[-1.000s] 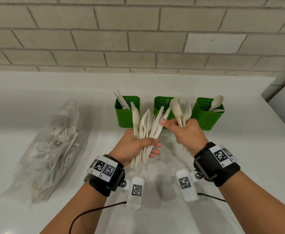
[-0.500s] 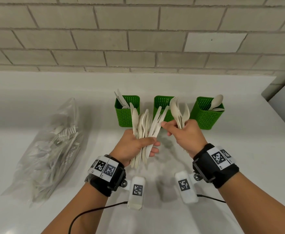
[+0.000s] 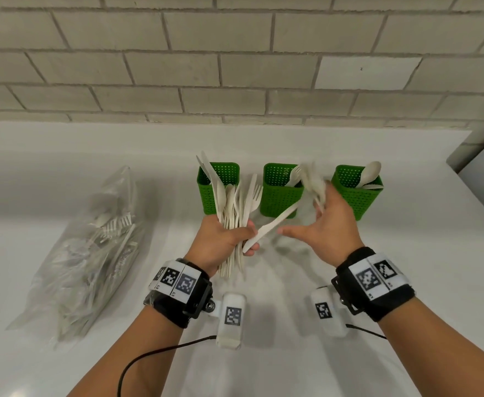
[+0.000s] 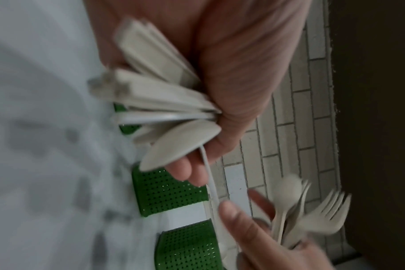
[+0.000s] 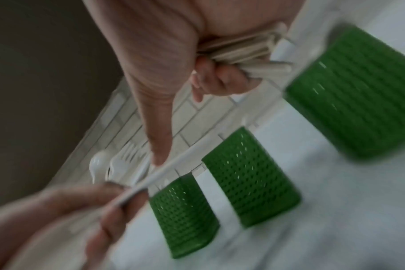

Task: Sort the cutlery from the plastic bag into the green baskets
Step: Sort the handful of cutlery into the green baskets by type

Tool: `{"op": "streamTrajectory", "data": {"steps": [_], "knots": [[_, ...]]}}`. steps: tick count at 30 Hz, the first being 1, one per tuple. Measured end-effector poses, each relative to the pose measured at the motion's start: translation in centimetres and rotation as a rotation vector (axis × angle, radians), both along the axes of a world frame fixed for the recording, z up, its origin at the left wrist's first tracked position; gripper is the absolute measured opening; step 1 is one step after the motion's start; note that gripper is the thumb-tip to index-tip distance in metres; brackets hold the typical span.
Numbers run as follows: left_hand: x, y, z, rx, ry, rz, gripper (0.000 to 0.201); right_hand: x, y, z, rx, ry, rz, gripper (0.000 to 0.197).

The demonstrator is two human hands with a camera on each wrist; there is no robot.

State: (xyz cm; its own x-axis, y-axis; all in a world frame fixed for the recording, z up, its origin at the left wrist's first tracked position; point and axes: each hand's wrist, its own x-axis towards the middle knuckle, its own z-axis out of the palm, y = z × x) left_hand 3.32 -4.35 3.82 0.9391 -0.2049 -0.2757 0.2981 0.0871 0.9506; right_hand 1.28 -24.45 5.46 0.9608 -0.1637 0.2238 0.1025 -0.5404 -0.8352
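— What has been changed?
— A knife (image 3: 269,228) has been let go by the right hand (image 3: 328,224); only blurry spoons are gripped there, thumb stretched out. It is pinched by the left hand (image 3: 220,242), fingers curled round the bundle (image 3: 235,213).
— And the baskets?
— The green baskets (image 3: 281,193) are lined up near the counter's back edge; the plastic bag (image 3: 86,247) is left at its left side.

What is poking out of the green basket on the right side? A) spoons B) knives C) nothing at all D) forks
A: in the head view, rounded spoons stick up from the right green basket, while the middle green basket shows a fork and the left green basket shows knives.
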Motion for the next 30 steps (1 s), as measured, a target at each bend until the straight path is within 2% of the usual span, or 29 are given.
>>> {"op": "streamTrajectory", "data": {"steps": [1,2,3,5,7,8,10,12,14,18,21,23,27,29,30], "knots": [[-0.1,0.0,0.1,0.005,-0.005,-0.018,0.008,-0.2,0.1,0.2,-0.254,0.026,0.071,0.078],[-0.2,-0.1,0.2,0.008,-0.015,-0.046,0.009,-0.3,0.4,0.0,-0.505,0.060,0.136,0.069],[-0.3,-0.2,0.4,0.013,-0.032,-0.076,0.010,-0.3,0.7,-0.3,-0.671,0.071,0.184,0.052],[-0.6,-0.5,0.6,0.009,-0.055,-0.095,0.011,-0.3,1.2,-1.2,-0.719,0.051,0.204,0.022],[-0.6,-0.4,0.6,-0.030,-0.021,-0.056,0.006,-0.3,0.9,-2.1,-0.614,0.031,0.122,0.025],[-0.5,-0.2,0.6,-0.044,0.000,-0.040,0.004,-0.2,0.6,-2.1,-0.461,0.038,0.087,0.032],[-0.4,0.2,0.6,-0.026,0.017,-0.048,0.002,-0.2,0.7,-0.7,-0.029,0.147,0.030,0.044],[-0.5,0.2,0.6,0.009,0.002,-0.096,0.002,-0.2,1.3,0.5,0.269,0.183,0.021,0.038],[-0.8,-0.3,0.8,0.042,-0.025,-0.156,0.005,0.1,2.1,1.1,0.330,0.123,0.026,0.030],[-1.1,-0.9,0.8,0.084,-0.053,-0.229,0.011,1.2,2.5,0.7,0.405,0.005,-0.090,0.017],[-1.2,-0.5,0.8,0.090,-0.053,-0.262,0.007,1.1,2.4,1.1,0.458,-0.016,-0.034,0.010],[-1.2,-0.2,0.7,0.026,-0.019,-0.206,0.005,1.1,2.0,1.5,0.499,-0.050,-0.048,0.013],[-0.9,0.4,0.4,-0.103,0.017,-0.031,0.007,1.6,0.1,1.5,0.675,-0.061,-0.185,0.022],[-0.6,0.5,0.3,-0.080,0.003,0.021,0.010,1.6,-0.5,1.3,0.547,-0.025,-0.196,0.014],[-0.4,0.5,0.3,-0.064,-0.001,0.042,0.011,1.5,-0.8,1.1,0.437,-0.014,-0.202,0.020]]}}
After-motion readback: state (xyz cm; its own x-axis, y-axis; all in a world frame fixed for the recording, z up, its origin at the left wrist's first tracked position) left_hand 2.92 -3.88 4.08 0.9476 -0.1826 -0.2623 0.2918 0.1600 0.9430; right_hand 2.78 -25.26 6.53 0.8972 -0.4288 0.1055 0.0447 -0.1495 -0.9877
